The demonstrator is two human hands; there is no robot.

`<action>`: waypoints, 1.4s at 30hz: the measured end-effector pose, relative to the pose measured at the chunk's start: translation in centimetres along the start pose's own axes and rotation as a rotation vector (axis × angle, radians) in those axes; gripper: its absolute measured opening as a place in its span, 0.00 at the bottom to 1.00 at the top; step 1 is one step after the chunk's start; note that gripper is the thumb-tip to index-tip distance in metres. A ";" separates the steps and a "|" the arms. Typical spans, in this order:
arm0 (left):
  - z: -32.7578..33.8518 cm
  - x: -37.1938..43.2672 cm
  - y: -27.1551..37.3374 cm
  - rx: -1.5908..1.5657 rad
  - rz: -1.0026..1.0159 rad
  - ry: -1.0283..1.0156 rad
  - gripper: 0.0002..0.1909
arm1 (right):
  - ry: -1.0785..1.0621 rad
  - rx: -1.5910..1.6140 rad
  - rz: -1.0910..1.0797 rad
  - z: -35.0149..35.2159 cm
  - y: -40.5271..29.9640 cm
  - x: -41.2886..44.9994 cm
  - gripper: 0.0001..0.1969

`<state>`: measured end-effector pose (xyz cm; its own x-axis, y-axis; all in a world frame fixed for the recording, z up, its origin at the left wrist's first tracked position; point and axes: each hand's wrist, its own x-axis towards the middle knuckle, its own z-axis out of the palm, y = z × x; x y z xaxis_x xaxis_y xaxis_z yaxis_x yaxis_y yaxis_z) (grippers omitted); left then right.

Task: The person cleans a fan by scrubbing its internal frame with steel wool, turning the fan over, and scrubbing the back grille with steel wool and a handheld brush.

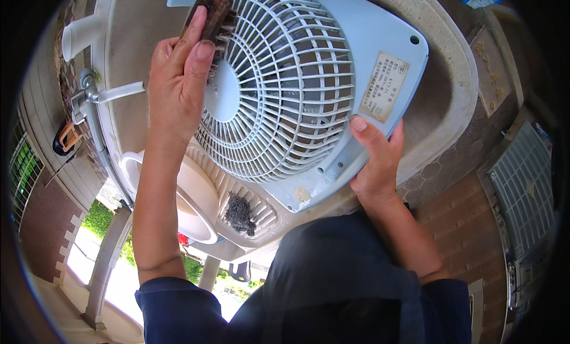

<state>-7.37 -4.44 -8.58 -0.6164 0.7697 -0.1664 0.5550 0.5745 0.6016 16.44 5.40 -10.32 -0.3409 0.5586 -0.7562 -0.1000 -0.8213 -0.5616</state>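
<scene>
A light blue box fan housing [383, 27] with a round radial grille [285, 94] is tilted over a stone sink [463, 76]. In my left hand [178, 85] is a dark wooden scrub brush [214, 10], its bristles against the grille near the pale hub disc [221, 91]. My right hand [378, 157] grips the housing's lower right edge, thumb on the face and fingers wrapped behind. Above that thumb sits a worn paper label [384, 86] bearing writing. A dark grey wiry scourer [240, 215] lies on the sink's ribbed draining area [265, 215], below the grille.
A white plastic basin [198, 188] stands by the left forearm, partly hidden behind it. To the left, a metal tap [113, 93] on a grey pipe [104, 152] reaches toward the sink. A white plastic pipe end [80, 36] sticks out at upper left.
</scene>
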 end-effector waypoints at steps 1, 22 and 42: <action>-0.2 -0.5 0.5 0.024 0.050 -0.021 0.27 | -0.003 -0.001 -0.012 -0.1 0.0 0.0 0.27; 1.8 0.5 4.2 0.047 0.402 -0.049 0.27 | 0.016 -0.005 -0.017 0.1 -0.4 -0.2 0.26; -0.1 2.7 -0.9 0.115 -0.242 0.100 0.24 | -0.016 -0.112 -0.088 0.1 0.4 0.2 0.29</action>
<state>-9.54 -2.89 -9.51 -0.7875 0.5783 -0.2131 0.4411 0.7703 0.4605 16.27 5.20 -10.64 -0.3500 0.6251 -0.6977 -0.0257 -0.7510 -0.6598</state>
